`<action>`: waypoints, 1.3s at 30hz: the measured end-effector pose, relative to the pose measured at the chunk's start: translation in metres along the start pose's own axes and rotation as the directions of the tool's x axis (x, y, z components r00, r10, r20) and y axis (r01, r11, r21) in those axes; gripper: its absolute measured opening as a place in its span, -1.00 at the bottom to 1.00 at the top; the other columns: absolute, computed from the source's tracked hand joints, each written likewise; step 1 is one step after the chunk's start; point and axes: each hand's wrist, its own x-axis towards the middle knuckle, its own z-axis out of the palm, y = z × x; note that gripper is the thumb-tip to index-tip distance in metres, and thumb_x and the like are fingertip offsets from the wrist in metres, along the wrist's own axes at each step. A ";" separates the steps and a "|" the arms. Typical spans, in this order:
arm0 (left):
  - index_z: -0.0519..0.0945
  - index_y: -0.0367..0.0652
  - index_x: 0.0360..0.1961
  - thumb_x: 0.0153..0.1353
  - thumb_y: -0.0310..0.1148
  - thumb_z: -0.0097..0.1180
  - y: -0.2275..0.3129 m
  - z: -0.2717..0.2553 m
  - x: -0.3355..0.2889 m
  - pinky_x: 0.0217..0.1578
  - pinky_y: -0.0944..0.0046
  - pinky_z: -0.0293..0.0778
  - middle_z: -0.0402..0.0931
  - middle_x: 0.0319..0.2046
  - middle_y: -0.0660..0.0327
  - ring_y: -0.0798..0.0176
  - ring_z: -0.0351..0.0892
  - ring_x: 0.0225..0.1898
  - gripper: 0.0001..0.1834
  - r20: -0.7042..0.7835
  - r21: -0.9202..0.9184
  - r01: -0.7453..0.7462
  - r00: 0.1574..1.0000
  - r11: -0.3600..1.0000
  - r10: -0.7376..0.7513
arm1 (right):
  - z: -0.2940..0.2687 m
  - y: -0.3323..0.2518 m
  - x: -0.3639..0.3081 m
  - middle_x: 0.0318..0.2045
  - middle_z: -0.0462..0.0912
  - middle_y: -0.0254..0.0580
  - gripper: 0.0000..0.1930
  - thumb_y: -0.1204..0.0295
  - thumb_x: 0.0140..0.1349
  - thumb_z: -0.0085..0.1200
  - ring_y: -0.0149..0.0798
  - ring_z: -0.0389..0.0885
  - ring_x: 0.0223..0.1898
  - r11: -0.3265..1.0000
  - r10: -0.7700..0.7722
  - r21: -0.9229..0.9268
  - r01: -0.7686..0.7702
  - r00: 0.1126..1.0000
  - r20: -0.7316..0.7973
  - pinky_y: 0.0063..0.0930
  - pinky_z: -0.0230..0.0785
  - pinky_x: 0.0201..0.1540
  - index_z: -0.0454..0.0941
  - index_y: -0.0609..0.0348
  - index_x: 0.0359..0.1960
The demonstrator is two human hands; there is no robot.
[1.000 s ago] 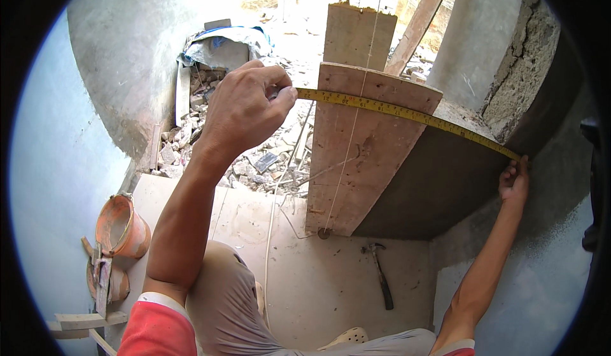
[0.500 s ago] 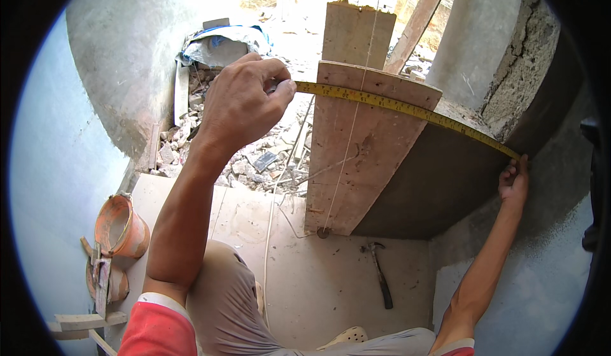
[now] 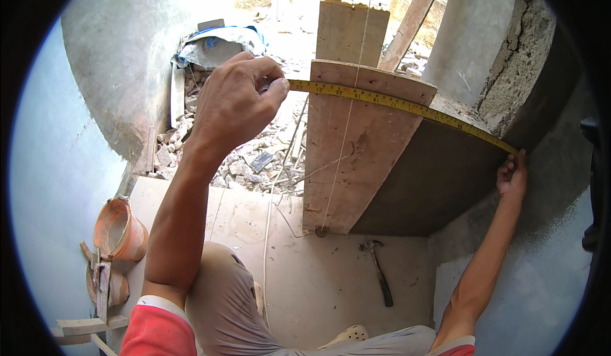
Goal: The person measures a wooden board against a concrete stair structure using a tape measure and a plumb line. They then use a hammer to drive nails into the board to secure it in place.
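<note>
A yellow tape measure (image 3: 382,99) stretches across the upper end of a wooden board (image 3: 363,152) and the dark, smooth plastered surface (image 3: 414,181) to its right. My left hand (image 3: 238,101) is closed around the tape's left part, out past the board's left edge; its palm side is hidden. At the right wall, my right hand (image 3: 513,175) pinches the tape's other end against the corner of the plaster. In front of the board hangs a thin string (image 3: 344,143), with a small round weight (image 3: 321,231) at its lower end near the floor.
A claw hammer (image 3: 380,273) lies on the floor below the plastered face. Orange buckets (image 3: 121,229) and wood offcuts (image 3: 92,324) stand along the left wall. Rubble (image 3: 248,165) and a covered sack (image 3: 219,44) lie beyond the floor's edge. A pale cable (image 3: 266,267) crosses the floor.
The view has shifted slightly, so the board and tape sit a little further left. Both hands keep their hold on the tape, which stays stretched.
</note>
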 end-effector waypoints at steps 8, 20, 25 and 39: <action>0.79 -0.15 -0.25 0.25 -0.24 0.23 0.000 0.000 -0.001 -0.34 0.13 0.44 0.59 -0.38 0.19 0.26 0.53 -0.41 -0.77 0.001 0.012 -0.011 1.000 1.000 0.011 | 0.000 -0.001 0.002 -0.42 0.56 -0.43 -0.76 0.17 0.40 0.26 -0.55 0.45 -0.55 1.000 0.006 0.010 -0.006 1.000 -0.023 -0.66 0.31 -0.57 0.55 -0.09 -0.05; 0.79 -0.12 -0.26 0.25 -0.23 0.23 0.000 0.000 0.000 -0.31 0.12 0.45 0.58 -0.39 0.19 0.25 0.55 -0.39 -0.78 0.013 0.017 0.005 1.000 1.000 -0.006 | 0.002 -0.001 -0.004 -0.43 0.57 -0.43 -0.75 0.16 0.37 0.29 -0.56 0.46 -0.55 1.000 -0.013 0.007 0.013 1.000 0.002 -0.66 0.31 -0.57 0.55 -0.09 -0.06; 0.79 -0.12 -0.26 0.25 -0.24 0.23 0.000 0.000 0.000 -0.30 0.12 0.46 0.60 -0.37 0.18 0.25 0.56 -0.39 -0.79 0.010 0.015 0.002 1.000 1.000 -0.002 | 0.003 -0.002 -0.006 -0.44 0.57 -0.42 -0.75 0.15 0.37 0.29 -0.55 0.46 -0.56 1.000 0.006 -0.001 -0.006 1.000 0.013 -0.66 0.31 -0.57 0.53 -0.06 -0.12; 0.79 -0.18 -0.26 0.26 -0.27 0.22 -0.001 0.001 -0.001 -0.30 0.16 0.49 0.62 -0.36 0.18 0.27 0.57 -0.39 -0.78 -0.002 0.001 -0.011 1.000 1.000 0.011 | 0.002 -0.001 -0.003 -0.44 0.56 -0.41 -0.73 0.14 0.36 0.30 -0.54 0.44 -0.56 1.000 0.000 0.007 0.000 1.000 0.008 -0.65 0.30 -0.56 0.54 -0.01 -0.15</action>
